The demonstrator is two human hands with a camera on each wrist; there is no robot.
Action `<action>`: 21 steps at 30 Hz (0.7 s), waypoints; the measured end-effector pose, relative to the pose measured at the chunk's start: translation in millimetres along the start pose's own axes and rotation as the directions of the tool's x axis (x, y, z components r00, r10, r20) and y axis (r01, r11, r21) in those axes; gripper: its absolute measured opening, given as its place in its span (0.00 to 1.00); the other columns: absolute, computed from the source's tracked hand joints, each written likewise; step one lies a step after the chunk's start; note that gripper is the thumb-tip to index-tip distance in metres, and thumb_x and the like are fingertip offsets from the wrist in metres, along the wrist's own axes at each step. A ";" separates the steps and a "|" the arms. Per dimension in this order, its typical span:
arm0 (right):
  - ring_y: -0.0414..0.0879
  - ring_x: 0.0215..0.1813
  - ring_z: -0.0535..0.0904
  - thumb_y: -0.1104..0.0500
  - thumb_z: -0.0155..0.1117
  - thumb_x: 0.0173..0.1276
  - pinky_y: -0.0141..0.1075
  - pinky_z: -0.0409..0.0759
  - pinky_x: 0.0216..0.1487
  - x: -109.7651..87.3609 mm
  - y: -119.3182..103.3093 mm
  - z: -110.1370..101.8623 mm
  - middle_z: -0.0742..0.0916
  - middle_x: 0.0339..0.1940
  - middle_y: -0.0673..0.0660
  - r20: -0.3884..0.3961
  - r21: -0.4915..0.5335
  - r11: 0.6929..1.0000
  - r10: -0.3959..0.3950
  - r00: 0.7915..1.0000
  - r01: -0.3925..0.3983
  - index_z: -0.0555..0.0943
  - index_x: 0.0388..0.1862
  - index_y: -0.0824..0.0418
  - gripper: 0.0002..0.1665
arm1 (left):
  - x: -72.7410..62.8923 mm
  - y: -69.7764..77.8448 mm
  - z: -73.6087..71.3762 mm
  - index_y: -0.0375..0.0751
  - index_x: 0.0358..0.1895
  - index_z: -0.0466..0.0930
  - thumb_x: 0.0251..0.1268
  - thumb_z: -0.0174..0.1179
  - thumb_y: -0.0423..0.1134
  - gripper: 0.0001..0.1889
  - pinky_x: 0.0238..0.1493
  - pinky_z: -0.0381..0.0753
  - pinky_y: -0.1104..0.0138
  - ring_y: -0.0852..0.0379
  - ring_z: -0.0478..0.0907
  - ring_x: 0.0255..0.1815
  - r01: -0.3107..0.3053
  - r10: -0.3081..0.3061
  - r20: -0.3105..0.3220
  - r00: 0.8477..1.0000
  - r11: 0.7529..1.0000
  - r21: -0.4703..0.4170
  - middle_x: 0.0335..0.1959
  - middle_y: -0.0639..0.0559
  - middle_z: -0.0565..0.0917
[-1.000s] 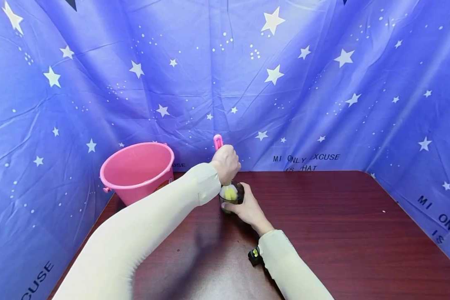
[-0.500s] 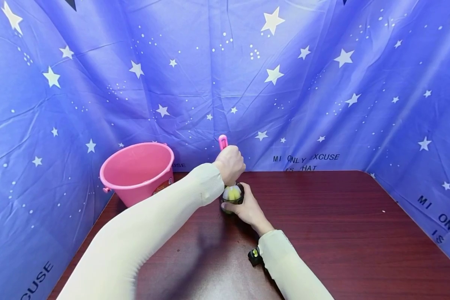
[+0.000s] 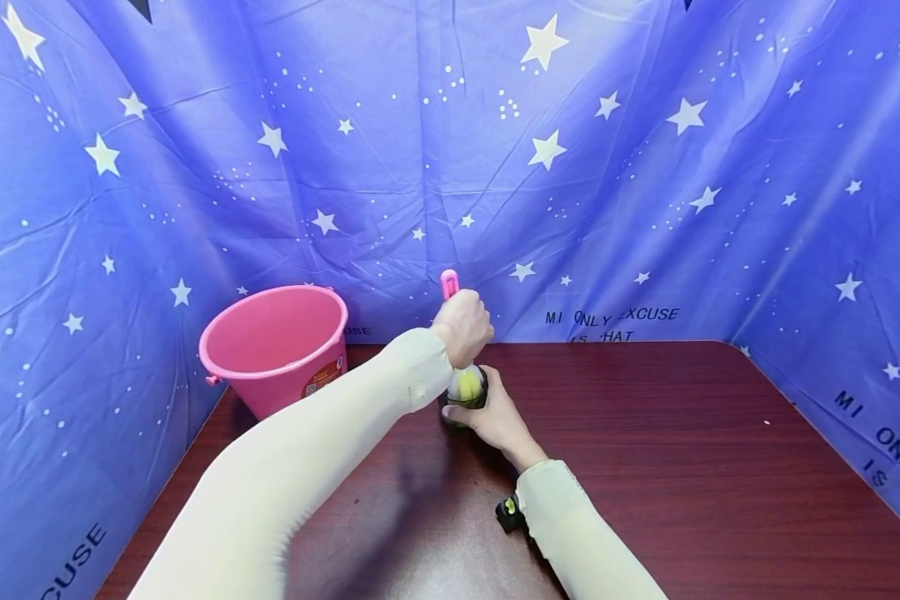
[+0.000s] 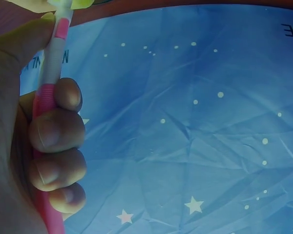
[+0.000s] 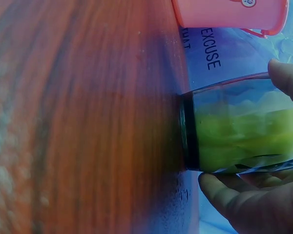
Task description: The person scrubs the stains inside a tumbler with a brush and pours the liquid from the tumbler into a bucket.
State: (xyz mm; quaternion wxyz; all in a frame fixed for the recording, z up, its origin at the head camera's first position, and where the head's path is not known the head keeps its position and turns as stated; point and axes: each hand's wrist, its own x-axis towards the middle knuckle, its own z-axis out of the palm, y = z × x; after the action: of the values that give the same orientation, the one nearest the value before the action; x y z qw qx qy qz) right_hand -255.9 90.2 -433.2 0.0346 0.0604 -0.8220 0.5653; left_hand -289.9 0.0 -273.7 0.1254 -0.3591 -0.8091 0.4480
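My left hand [image 3: 462, 327] grips a pink and white handle [image 3: 450, 285] with all its fingers curled round it, well above the table. The handle belongs to a cup brush whose white and yellow sponge head [image 3: 467, 384] sits inside a dark see-through glass [image 3: 477, 400]. In the left wrist view the handle [image 4: 45, 100] runs between thumb and fingers. My right hand [image 3: 501, 421] holds the glass round its side, thumb at the front. Seen from the right wrist, the glass [image 5: 234, 124] has its dark base on or very near the table, with yellow-green sponge inside.
A pink bucket [image 3: 277, 358] stands at the back left of the dark red wooden table [image 3: 645, 450]. Behind and beside the table hangs a blue curtain [image 3: 390, 183] with white stars. A small black device [image 3: 508, 512] is at the right sleeve's cuff.
My left hand and the brush handle have shifted slightly to the right. The sponge head has turned or moved a little inside the glass. My right hand keeps its hold in place.
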 end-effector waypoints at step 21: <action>0.50 0.55 0.73 0.56 0.79 0.45 0.45 0.66 0.60 -0.2 0.9 0.9 0.78 0.54 0.58 -0.004 0.019 1.000 -0.019 1.000 0.019 0.61 0.66 0.59 0.51 | -0.4 -3.7 6.4 0.54 0.43 0.83 0.59 0.54 0.45 0.12 0.27 0.73 0.62 0.57 0.76 0.33 0.031 -0.031 0.105 0.994 1.000 0.001 0.36 0.56 0.83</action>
State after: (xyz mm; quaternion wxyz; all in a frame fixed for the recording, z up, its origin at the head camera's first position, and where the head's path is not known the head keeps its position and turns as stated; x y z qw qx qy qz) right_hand -255.9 89.7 -434.4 0.0409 0.0675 -0.8158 0.5729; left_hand -294.7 -5.5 -274.3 0.0895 -0.3222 -0.8203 0.4640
